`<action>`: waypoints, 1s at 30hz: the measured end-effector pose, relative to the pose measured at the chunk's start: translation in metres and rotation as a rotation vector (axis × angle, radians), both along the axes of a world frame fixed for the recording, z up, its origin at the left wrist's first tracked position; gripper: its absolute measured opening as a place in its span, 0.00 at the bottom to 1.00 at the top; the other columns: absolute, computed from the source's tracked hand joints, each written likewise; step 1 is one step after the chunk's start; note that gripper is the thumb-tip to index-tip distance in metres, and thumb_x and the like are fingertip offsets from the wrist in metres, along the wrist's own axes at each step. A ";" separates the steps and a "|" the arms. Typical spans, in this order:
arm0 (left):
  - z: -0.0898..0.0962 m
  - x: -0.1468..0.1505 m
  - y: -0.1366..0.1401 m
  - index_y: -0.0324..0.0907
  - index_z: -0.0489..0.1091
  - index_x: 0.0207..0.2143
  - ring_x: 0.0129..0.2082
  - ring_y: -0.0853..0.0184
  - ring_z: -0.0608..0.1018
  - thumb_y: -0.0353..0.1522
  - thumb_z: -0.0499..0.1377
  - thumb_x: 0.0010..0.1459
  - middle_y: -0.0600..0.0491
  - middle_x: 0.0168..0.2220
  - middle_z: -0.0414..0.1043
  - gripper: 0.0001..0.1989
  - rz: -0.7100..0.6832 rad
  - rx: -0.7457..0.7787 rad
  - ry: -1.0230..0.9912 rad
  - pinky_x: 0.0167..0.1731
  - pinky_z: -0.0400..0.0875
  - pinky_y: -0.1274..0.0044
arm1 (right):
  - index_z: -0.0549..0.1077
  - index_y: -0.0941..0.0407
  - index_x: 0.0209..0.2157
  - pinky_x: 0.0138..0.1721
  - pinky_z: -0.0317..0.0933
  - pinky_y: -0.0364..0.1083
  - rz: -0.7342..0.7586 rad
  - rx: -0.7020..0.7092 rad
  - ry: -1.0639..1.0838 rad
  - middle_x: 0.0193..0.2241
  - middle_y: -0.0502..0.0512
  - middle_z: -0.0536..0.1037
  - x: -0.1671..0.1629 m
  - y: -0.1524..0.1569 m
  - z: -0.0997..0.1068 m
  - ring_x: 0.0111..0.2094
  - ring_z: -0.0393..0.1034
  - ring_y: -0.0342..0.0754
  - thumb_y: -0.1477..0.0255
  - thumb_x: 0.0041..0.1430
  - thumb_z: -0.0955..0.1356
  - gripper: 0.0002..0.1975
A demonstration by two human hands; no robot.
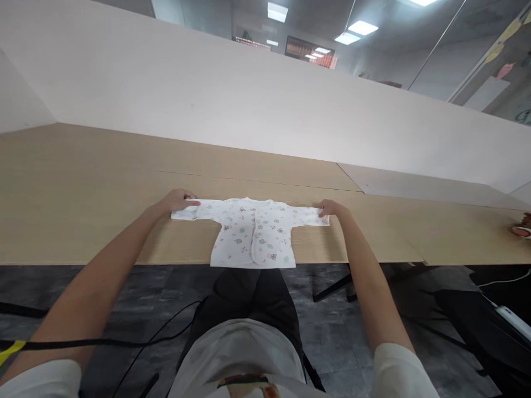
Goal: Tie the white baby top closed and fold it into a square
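A small white baby shirt (238,235) with a scattered print of little figures lies spread on the table, sleeves stretched out to both sides. Its bottom hem reaches the table's front edge. My left hand (179,200) holds the end of the left-side sleeve, thumb on top of the cloth. On the other side, my right hand (329,208) pinches the opposite sleeve near its cuff; some of those fingers are hidden behind the hand.
The light wood table (103,193) runs along a white partition (249,105). A black chair (477,326) stands at the lower right, a white object (514,320) on it. Black cables (136,344) cross at the lower left. A reddish object (521,228) sits at the table's right end.
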State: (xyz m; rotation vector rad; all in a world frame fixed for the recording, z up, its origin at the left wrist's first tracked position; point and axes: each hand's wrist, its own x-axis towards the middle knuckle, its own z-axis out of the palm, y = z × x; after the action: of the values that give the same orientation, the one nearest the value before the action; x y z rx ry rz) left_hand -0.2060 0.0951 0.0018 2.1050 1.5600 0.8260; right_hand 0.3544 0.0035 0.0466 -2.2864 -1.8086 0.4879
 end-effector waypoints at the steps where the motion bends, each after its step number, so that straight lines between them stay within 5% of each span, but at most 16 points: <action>1: -0.001 0.003 0.002 0.46 0.74 0.22 0.36 0.57 0.75 0.56 0.61 0.37 0.53 0.27 0.76 0.24 0.049 0.003 0.066 0.43 0.68 0.65 | 0.67 0.58 0.14 0.41 0.61 0.52 -0.026 0.094 -0.013 0.21 0.54 0.73 -0.003 0.002 -0.002 0.35 0.71 0.55 0.86 0.32 0.74 0.14; 5: 0.004 0.032 0.006 0.39 0.76 0.33 0.40 0.53 0.75 0.42 0.61 0.48 0.45 0.37 0.76 0.16 0.204 0.096 0.254 0.44 0.67 0.62 | 0.62 0.56 0.15 0.49 0.53 0.61 -0.138 0.358 -0.076 0.27 0.62 0.74 -0.028 0.013 -0.009 0.45 0.67 0.60 0.86 0.43 0.69 0.15; 8: 0.011 0.079 0.003 0.42 0.76 0.39 0.47 0.55 0.72 0.36 0.58 0.54 0.47 0.44 0.75 0.12 0.154 0.201 0.240 0.50 0.63 0.65 | 0.66 0.57 0.21 0.53 0.46 0.63 -0.092 0.432 -0.099 0.37 0.66 0.75 -0.066 0.022 -0.013 0.51 0.63 0.62 0.86 0.49 0.66 0.11; 12: 0.007 0.166 -0.011 0.42 0.77 0.34 0.42 0.58 0.75 0.34 0.53 0.57 0.47 0.39 0.76 0.12 -0.056 0.214 0.211 0.44 0.67 0.69 | 0.74 0.57 0.32 0.50 0.54 0.53 0.139 0.424 -0.054 0.39 0.61 0.77 -0.143 0.036 -0.024 0.46 0.68 0.55 0.83 0.53 0.64 0.09; 16: -0.010 0.221 -0.023 0.40 0.77 0.33 0.41 0.54 0.75 0.35 0.55 0.56 0.42 0.38 0.76 0.12 -0.008 0.100 0.248 0.40 0.67 0.68 | 0.76 0.57 0.35 0.40 0.60 0.45 0.247 0.373 -0.009 0.37 0.58 0.78 -0.202 0.045 -0.045 0.40 0.70 0.51 0.78 0.57 0.63 0.10; 22: -0.028 0.220 -0.022 0.43 0.76 0.38 0.40 0.60 0.76 0.32 0.55 0.56 0.49 0.38 0.77 0.11 -0.099 0.120 0.075 0.41 0.68 0.72 | 0.76 0.57 0.32 0.39 0.60 0.44 0.239 0.470 0.104 0.36 0.57 0.78 -0.207 0.042 -0.066 0.39 0.70 0.49 0.77 0.58 0.62 0.10; 30: -0.023 0.218 -0.032 0.42 0.76 0.38 0.41 0.62 0.75 0.29 0.53 0.57 0.51 0.39 0.77 0.12 -0.085 0.128 0.105 0.42 0.66 0.74 | 0.74 0.59 0.31 0.41 0.58 0.43 0.297 0.504 0.058 0.34 0.57 0.76 -0.202 0.042 -0.071 0.39 0.67 0.48 0.76 0.58 0.64 0.06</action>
State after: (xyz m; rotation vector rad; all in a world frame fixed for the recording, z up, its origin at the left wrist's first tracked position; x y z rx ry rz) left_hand 0.0121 0.0634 -0.0215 2.3233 1.4927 0.8183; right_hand 0.1521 0.0451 -0.0242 -1.6691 -1.9743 0.1119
